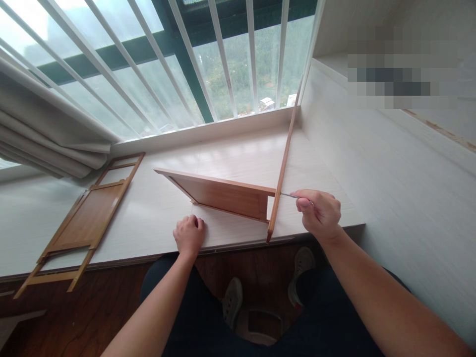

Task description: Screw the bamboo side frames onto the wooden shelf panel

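- The right hand (320,212) is closed in a pinch around a thin metal tool (289,195), thumb and fingers pressed on its handle end; the grip is tight, with no gap showing between the fingers.
- The tool's shaft runs level to the left, and its tip meets the side of a long wooden rail (283,163).
- That rail stands on the tabletop (230,158) with its lower end at the near edge, right of the middle, and leans away toward the far right corner by the window (238,59).
- A wooden panel (223,196) stands on its edge on the tabletop, joined to the rail at its right end and stretching left, toward the middle of the surface.
- The left hand (189,234) is curled into a loose fist and rests knuckles-up on the tabletop at the near edge, just in front of the panel's lower edge; it holds nothing that can be seen.
- Whether the left hand touches the panel cannot be told; it lies just beside it.
- A second wooden frame (87,220) lies flat toward the left end of the tabletop, its legs jutting over the near edge, well apart from both hands.
- A folded curtain (52,144) hangs at the far left corner.
- Below the near edge, the person's shoes (232,297) rest on a dark wooden floor.
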Demonstrator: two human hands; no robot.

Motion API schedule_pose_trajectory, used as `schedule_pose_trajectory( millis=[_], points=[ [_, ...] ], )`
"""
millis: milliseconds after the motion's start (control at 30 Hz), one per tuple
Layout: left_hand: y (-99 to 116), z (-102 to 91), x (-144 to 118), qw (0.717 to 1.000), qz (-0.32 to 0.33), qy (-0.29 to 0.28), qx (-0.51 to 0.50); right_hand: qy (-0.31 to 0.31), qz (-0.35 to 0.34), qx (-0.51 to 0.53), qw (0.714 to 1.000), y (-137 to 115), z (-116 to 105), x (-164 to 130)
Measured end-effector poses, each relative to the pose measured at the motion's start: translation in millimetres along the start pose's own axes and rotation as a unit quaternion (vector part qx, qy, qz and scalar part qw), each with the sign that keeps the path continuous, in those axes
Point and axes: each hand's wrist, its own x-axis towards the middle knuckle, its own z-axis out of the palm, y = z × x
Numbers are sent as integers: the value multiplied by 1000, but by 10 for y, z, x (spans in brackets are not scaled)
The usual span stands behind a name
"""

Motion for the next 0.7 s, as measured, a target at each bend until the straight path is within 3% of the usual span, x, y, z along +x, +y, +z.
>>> schedule_pose_trajectory(
  millis=[300,700],
  points=[
    [10,-21,-2,1000,-2,-2,-2,12,75,-8,997,-60,17,-14],
    [6,-13,0,1000,-1,-2,-4,15,100,-1,995,-115,17,7]
  ],
)
